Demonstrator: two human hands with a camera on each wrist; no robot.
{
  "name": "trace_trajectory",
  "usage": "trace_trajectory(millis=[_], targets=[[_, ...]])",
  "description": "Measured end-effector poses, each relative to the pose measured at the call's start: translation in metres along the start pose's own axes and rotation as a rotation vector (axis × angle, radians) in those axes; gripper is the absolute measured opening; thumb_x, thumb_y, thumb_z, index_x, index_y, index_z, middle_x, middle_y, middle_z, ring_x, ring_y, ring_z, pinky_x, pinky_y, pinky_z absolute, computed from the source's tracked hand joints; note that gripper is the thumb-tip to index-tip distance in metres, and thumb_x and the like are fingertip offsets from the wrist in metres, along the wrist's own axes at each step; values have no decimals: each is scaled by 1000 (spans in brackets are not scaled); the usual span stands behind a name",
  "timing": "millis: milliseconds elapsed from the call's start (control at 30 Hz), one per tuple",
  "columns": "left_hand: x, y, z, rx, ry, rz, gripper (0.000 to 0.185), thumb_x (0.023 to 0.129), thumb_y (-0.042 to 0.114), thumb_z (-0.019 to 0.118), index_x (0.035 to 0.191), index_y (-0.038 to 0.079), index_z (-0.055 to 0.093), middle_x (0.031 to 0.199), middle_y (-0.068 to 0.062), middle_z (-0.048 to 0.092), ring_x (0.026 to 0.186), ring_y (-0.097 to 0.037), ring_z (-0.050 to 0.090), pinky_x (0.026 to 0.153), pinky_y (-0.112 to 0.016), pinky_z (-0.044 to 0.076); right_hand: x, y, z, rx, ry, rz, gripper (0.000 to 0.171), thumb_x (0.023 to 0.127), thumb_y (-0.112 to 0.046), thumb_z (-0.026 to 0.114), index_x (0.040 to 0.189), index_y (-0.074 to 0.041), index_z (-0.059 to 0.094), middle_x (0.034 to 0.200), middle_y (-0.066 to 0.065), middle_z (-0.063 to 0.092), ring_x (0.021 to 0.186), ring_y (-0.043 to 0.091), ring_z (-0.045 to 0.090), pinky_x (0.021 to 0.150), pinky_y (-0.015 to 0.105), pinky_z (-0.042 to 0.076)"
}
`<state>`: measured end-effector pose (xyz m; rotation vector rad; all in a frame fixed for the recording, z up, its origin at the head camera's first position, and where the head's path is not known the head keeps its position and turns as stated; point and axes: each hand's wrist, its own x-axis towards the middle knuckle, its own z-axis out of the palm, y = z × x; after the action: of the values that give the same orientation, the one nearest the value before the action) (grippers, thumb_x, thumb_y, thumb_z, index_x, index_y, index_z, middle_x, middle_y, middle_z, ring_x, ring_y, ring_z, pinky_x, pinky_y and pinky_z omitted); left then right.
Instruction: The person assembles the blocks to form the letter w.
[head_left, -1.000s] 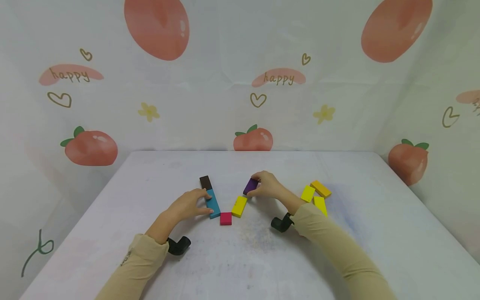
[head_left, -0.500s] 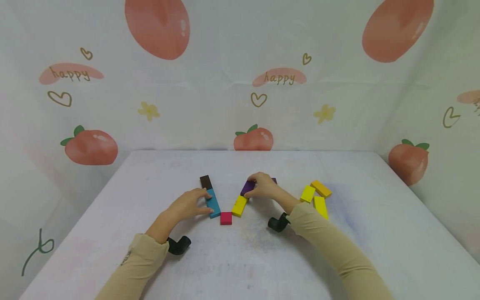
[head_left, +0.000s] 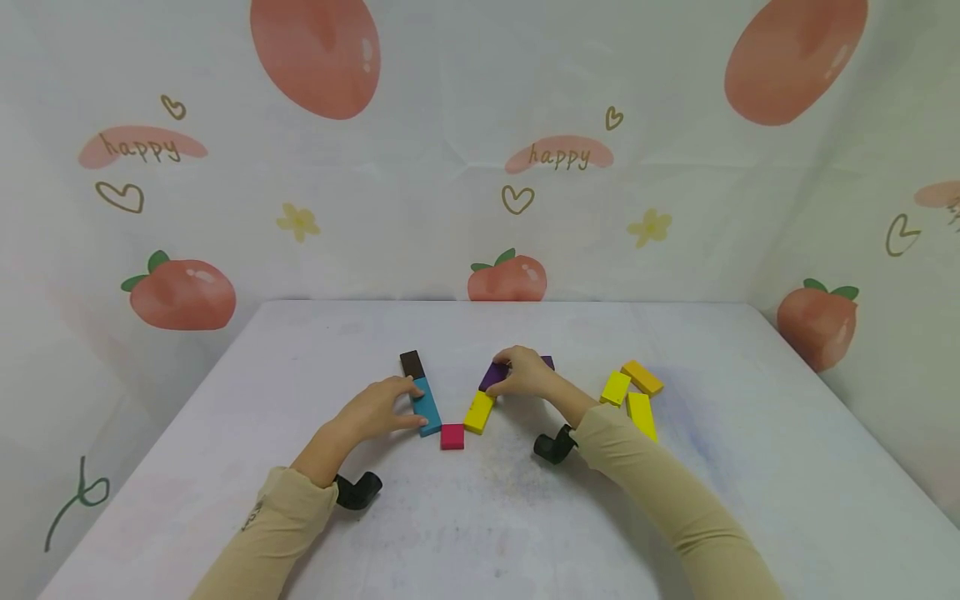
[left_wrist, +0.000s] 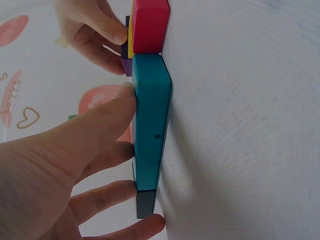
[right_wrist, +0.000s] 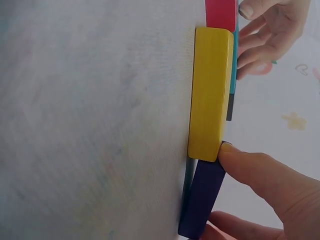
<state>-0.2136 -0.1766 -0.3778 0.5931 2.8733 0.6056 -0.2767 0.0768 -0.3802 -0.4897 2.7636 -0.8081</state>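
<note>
**Blocks laid in a V, the purple one being set in place**

Nearest the person, a small red block (head_left: 452, 436) lies at the bottom point of a V of flat blocks on the white table (head_left: 480, 517). Up and left of it, the left hand (head_left: 375, 409) rests its thumb and fingers along the teal block (head_left: 427, 407), fingers lightly curled round its edges and steadying it; past the fingertips the dark brown block (head_left: 410, 363) continues that arm of the V. Opposite, the right hand (head_left: 525, 372) pinches the purple block (head_left: 495, 375), which lies flat with its near end touching the far end of the yellow block (head_left: 478, 412).

Judging from the layout, the left arm of the V is done and the right arm looks about half built, the purple piece just being seated.

Right of the right hand, apart from the row, three more yellow blocks (head_left: 630, 392) lie loose and untouched. Another purple piece seems to show just behind the right hand, mostly hidden.
</note>
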Motion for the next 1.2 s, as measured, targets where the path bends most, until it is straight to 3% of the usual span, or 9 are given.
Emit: trace_trajectory(millis=[367, 1200], targets=[[0, -1, 1, 6, 9, 10, 44, 81, 30, 71, 116, 5, 62, 128, -19, 56, 120, -37, 50, 101, -51, 44, -5, 1, -3, 38, -2, 26, 47, 82, -21, 71, 123, -2, 58, 124, 14, 60, 107, 27, 55, 97, 37, 49], [0, -1, 1, 9, 2, 9, 44, 82, 31, 70, 116, 5, 61, 128, -19, 55, 120, -37, 50, 100, -51, 44, -7, 4, -7, 55, 14, 18, 47, 82, -21, 70, 123, -3, 57, 124, 15, 59, 106, 27, 58, 94, 37, 51]])
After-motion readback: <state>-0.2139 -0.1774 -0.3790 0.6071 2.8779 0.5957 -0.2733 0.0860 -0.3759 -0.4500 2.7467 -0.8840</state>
